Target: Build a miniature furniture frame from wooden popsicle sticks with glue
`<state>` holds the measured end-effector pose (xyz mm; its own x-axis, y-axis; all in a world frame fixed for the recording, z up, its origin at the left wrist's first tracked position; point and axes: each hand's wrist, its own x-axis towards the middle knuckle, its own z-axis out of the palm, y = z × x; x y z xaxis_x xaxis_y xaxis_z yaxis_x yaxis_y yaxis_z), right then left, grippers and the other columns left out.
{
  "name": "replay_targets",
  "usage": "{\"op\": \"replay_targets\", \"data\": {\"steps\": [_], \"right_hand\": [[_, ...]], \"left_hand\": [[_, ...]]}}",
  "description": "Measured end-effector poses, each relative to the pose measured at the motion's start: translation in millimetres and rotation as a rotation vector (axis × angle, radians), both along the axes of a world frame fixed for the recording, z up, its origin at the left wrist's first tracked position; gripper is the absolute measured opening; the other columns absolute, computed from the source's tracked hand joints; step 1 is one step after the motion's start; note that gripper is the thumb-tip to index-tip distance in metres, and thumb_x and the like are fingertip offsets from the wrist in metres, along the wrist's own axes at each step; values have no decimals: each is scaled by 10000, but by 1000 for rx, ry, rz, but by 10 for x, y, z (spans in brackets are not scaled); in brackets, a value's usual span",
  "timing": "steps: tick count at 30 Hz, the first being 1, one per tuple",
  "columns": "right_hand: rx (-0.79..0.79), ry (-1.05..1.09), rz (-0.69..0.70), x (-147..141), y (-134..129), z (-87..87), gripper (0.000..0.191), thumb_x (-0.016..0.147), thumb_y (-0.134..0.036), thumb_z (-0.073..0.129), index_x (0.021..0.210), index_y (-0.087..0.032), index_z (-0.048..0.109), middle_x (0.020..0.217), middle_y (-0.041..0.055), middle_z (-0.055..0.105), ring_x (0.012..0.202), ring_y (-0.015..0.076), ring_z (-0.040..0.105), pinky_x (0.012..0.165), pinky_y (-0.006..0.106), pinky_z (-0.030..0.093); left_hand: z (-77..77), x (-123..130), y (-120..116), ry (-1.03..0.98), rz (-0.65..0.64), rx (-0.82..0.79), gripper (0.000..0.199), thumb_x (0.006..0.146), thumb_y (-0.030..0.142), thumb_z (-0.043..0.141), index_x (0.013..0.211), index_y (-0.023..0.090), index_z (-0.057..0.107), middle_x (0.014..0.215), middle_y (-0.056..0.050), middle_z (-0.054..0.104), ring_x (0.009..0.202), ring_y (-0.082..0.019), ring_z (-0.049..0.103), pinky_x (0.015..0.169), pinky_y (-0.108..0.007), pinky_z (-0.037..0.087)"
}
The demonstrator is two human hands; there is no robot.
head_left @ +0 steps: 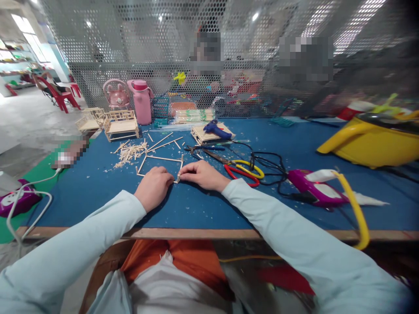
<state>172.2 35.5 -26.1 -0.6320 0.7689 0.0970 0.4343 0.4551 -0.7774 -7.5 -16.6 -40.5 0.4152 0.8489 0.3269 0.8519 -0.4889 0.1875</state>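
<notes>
A small frame of thin wooden sticks (163, 158) lies flat on the blue tabletop, one corner right at my fingertips. My left hand (154, 186) rests over its near side, fingers pressed together at that corner; what they grip is mostly covered. Thumb and forefinger of my right hand (203, 175) pinch a short wooden stick (178, 178) at the same corner. Beyond the frame are loose wooden sticks (163, 141) and a pile of short stick pieces (131, 152). Scissors with red and yellow handles (244, 172) lie right of my right hand, near pliers (209, 148).
Miniature wooden benches (121, 124) stand at the back left beside a pink bottle (142, 102). A blue glue gun (218, 130) lies on a wooden piece. Black cables run to a purple power strip (317, 187). A yellow pot (376, 139) sits right, before a perforated metal screen (157, 56).
</notes>
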Motion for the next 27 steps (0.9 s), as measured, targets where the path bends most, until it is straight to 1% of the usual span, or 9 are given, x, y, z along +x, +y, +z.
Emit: {"op": "replay_targets", "data": {"steps": [15, 17, 21, 22, 24, 26, 27], "right_hand": [[-12, 22, 25, 0, -8, -16, 195, 714, -293, 571, 768, -129, 660, 760, 32, 673, 715, 135, 582, 723, 251, 422], [-4, 48, 11, 9, -5, -16, 189, 721, -296, 564, 763, -130, 645, 741, 23, 653, 693, 125, 564, 712, 249, 417], [40, 98, -69, 78, 27, -4, 167, 745, -288, 540, 735, -130, 594, 657, -8, 566, 594, 95, 487, 618, 227, 397], [55, 102, -94, 102, 25, 12, 158, 749, -281, 537, 733, -131, 585, 645, -13, 549, 580, 91, 472, 600, 224, 390], [93, 98, -126, 146, -23, 63, 139, 760, -262, 530, 737, -132, 573, 646, -10, 541, 580, 93, 467, 593, 223, 388], [162, 65, -92, 173, -148, 129, 125, 779, -243, 518, 746, -135, 572, 671, 1, 558, 604, 100, 484, 608, 227, 395], [213, 35, -50, 178, -238, 157, 123, 792, -235, 510, 754, -137, 574, 692, 10, 572, 624, 105, 496, 619, 228, 400]], "left_hand": [[-18, 6, 6, -2, -7, -2, 246, 846, 186, 435, 812, 167, 678, 779, -77, 583, 797, -195, 517, 755, -313, 408], [-25, 0, 19, 8, -7, 8, 251, 848, 184, 427, 809, 166, 675, 781, -78, 581, 785, -195, 513, 749, -317, 410], [-21, -47, 40, 20, 3, 14, 248, 844, 172, 427, 809, 167, 672, 791, -79, 585, 778, -203, 512, 756, -338, 417], [-7, -58, 21, -5, 15, 24, 243, 839, 158, 426, 835, 160, 668, 813, -85, 589, 796, -207, 515, 768, -344, 420], [37, -57, -77, -117, 41, 66, 245, 831, 130, 420, 938, 135, 641, 891, -104, 595, 856, -213, 521, 804, -351, 421], [85, -8, -250, -305, 42, 92, 270, 832, 136, 423, 1044, 127, 590, 960, -108, 600, 901, -203, 530, 832, -341, 421], [100, 36, -351, -413, 28, 53, 275, 834, 174, 444, 1075, 136, 569, 946, -95, 609, 889, -191, 542, 823, -325, 431]]}}
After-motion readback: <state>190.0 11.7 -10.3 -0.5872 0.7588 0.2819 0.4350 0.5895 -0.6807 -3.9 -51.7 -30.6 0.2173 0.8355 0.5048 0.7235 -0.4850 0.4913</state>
